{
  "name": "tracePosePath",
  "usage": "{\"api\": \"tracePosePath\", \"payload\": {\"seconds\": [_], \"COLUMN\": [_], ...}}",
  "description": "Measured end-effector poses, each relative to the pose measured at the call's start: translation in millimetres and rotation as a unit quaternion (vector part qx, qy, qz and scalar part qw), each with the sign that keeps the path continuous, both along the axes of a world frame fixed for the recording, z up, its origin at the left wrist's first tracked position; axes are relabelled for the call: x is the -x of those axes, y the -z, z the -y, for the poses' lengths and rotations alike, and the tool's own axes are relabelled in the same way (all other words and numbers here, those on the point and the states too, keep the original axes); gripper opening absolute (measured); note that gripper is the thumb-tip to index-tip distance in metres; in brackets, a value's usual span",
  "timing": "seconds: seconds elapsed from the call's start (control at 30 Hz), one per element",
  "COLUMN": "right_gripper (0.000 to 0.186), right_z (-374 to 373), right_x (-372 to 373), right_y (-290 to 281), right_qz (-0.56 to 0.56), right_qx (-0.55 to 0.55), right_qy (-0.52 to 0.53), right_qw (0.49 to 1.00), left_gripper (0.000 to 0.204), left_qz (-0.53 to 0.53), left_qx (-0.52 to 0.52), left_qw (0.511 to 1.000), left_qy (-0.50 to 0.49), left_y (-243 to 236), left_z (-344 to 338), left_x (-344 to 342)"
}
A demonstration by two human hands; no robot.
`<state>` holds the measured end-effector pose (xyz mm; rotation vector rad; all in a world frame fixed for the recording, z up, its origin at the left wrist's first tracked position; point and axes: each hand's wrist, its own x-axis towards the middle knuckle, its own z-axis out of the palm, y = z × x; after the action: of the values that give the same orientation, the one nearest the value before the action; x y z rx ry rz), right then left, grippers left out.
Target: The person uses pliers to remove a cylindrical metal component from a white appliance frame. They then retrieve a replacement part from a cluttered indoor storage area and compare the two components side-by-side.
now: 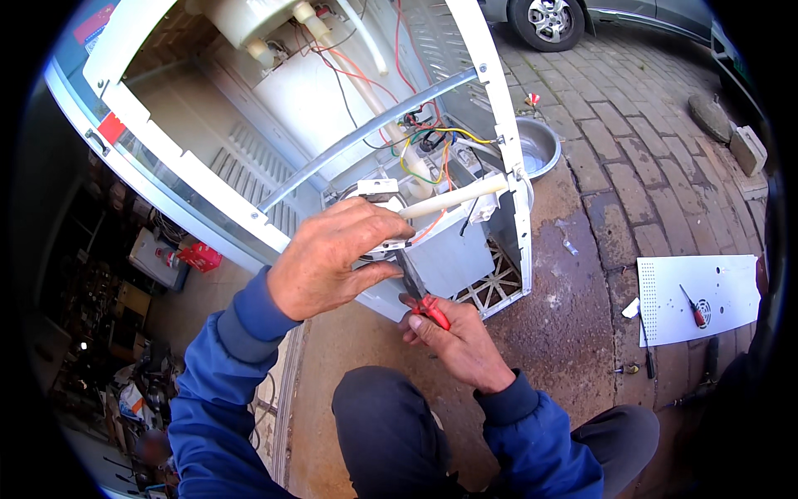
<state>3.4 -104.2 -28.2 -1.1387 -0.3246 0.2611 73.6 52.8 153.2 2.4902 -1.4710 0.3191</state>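
Note:
My left hand has its fingers bent over a small metal fitting on the lower inner part of an open white appliance cabinet. My right hand grips red-handled pliers, whose dark jaws point up at that fitting, just below my left fingertips. A cream hose runs across just above, beside orange, yellow and green wires. Below it sits a pale box-like part, over a latticed base. My left fingers partly hide what they hold.
A metal basin stands right of the cabinet. On the paving lie a white perforated panel with a screwdriver, other tools, a concrete block and a stone. A parked car is behind. Clutter fills the left.

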Motion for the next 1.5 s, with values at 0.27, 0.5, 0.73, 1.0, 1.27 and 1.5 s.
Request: {"api": "tracePosePath", "payload": {"seconds": [0.27, 0.5, 0.73, 1.0, 1.27, 1.5], "right_gripper": [0.025, 0.020, 0.018, 0.018, 0.020, 0.018], "right_z": [-4.0, -3.0, -8.9, -4.5, -5.3, -9.9], "right_x": [-0.6, -3.2, -3.2, -3.0, 0.7, -0.3], "right_y": [-1.5, 4.3, 9.1, 7.5, 2.2, 7.1], "right_qz": [-0.009, 0.006, 0.043, 0.058, 0.088, 0.092], "right_qx": [-0.063, -0.031, -0.019, 0.008, 0.052, 0.053], "right_qy": [-0.002, -0.002, 0.036, 0.068, 0.142, 0.152], "right_qw": [0.998, 0.999, 0.998, 0.996, 0.985, 0.983], "left_gripper": [0.054, 0.052, 0.052, 0.049, 0.045, 0.040], "left_qz": [0.002, -0.003, 0.001, 0.000, -0.030, -0.033], "left_qx": [-0.003, 0.004, -0.008, -0.039, -0.051, -0.024], "left_qw": [1.000, 1.000, 1.000, 0.999, 0.998, 0.999], "left_qy": [-0.001, -0.005, -0.006, -0.021, -0.035, -0.028], "left_y": [-1.4, 2.2, -0.1, -6.9, -11.0, -5.4], "left_z": [-0.2, -1.1, -0.9, 6.1, 13.8, 6.7], "left_x": [0.9, -0.7, -0.7, 1.7, 3.2, -1.2]}}
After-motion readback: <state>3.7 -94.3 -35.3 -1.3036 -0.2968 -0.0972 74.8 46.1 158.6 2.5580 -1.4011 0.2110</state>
